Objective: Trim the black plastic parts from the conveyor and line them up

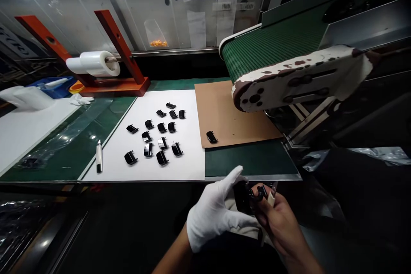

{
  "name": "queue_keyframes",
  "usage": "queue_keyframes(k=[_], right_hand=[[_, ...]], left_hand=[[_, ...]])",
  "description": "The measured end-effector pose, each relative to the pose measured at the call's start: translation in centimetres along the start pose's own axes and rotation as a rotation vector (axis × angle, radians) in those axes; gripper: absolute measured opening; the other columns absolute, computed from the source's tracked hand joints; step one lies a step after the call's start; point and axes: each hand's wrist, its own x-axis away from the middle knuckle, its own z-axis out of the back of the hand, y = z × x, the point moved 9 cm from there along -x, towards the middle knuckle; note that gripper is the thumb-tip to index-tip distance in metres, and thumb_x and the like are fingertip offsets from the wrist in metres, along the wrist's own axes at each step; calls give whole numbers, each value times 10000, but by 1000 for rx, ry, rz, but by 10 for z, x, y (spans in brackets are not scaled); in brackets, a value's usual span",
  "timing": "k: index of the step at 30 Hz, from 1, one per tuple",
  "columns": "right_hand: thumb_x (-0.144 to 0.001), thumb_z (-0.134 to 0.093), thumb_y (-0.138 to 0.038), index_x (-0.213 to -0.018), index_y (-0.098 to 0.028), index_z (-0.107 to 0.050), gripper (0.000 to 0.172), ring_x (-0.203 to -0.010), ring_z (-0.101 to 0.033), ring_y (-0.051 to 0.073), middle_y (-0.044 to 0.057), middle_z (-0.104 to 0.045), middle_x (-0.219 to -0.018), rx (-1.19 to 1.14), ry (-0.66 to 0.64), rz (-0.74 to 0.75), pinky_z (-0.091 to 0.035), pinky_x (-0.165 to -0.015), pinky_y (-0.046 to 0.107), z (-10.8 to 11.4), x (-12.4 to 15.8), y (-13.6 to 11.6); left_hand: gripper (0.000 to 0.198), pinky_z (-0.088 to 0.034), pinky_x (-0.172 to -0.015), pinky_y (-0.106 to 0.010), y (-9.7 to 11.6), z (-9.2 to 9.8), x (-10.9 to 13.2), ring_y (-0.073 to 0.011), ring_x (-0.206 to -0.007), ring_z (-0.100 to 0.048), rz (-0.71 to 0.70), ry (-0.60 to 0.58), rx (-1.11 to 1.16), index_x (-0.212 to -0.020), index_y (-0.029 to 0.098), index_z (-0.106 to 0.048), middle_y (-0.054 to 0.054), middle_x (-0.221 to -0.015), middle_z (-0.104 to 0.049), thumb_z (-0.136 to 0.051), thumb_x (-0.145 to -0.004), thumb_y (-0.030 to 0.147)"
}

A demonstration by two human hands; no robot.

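Note:
Below the table's front edge, my left hand [216, 209], in a white glove, has its thumb and fingers curved round a dark, glossy black plastic part [241, 198]. My bare right hand [278, 214] is closed on a small white-handled knife [271, 198], its metal tip pointing up. Black looped bits [257, 193] show at the right fingertips, against the part; whether they belong to it I cannot tell. Several similar black plastic parts [162, 157] lie scattered on the white sheet [189, 169]. A single black part [211, 137] rests on the brown cardboard [244, 126].
A white-handled cutter [99, 157] lies at the sheet's left. Behind stands an orange stand [120, 90] with a roll of clear film [96, 63]. A green conveyor belt [272, 47] overhangs the cardboard from the right. Clear plastic film [70, 132] covers the left green mat.

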Motion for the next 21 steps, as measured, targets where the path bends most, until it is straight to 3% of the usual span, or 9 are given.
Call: queue_keyframes(k=[3,5,7,11,14,17,21], right_hand=[[-653,-789,-485,-735,-160,-608,382,-382,-300,15,-71,-418,-498,22,-4,-7,-156,-386,172,1,1,0],[-733,-706,-530,-823,-162,-630,387,-357,-281,23,-67,-424,-437,43,26,-7,-138,-386,184,6,3,-1],[-780,-589,-629,-926,-155,-643,499,-340,-262,39,-48,-450,-398,75,62,2,-126,-383,205,11,4,-3],[-665,-679,-663,-1032,-123,-646,654,-334,-278,59,-72,-413,-356,273,60,-44,-157,-399,229,10,6,-8],[-685,-707,-597,-1005,-117,-657,579,-331,-304,63,-87,-393,-337,416,51,-99,-182,-409,229,3,9,-15],[-695,-690,-605,-933,-125,-680,536,-319,-297,55,-83,-405,-339,454,12,-118,-176,-392,224,-3,13,-23],[-724,-707,-531,-849,-140,-701,411,-315,-304,40,-81,-411,-345,364,-127,-182,-142,-367,208,-9,13,-21]], left_hand=[[949,-498,-957,-323,3,3,2,-247,-1083,-630,-83,5,-132,-1422,195,-362,-107,-1190,-638,-854,-612,182],[937,-510,-935,-328,4,5,5,-238,-1048,-641,-161,18,-261,-1439,217,-324,-110,-1188,-633,-830,-651,209],[941,-518,-914,-341,4,7,8,-237,-1017,-644,-215,32,-390,-1451,246,-288,-107,-1179,-632,-811,-669,203],[936,-545,-844,-348,5,7,9,-237,-969,-642,-278,20,-566,-1464,264,-229,-103,-1153,-632,-756,-698,162],[887,-543,-868,-351,14,4,12,-237,-1018,-625,-348,12,-610,-1464,241,-230,-111,-1176,-620,-712,-725,147],[850,-543,-898,-344,24,3,20,-239,-1071,-615,-432,82,-612,-1460,216,-239,-115,-1202,-618,-699,-747,169],[793,-542,-931,-347,17,2,36,-254,-1098,-621,-499,202,-572,-1430,199,-313,-132,-1227,-615,-727,-755,229]])
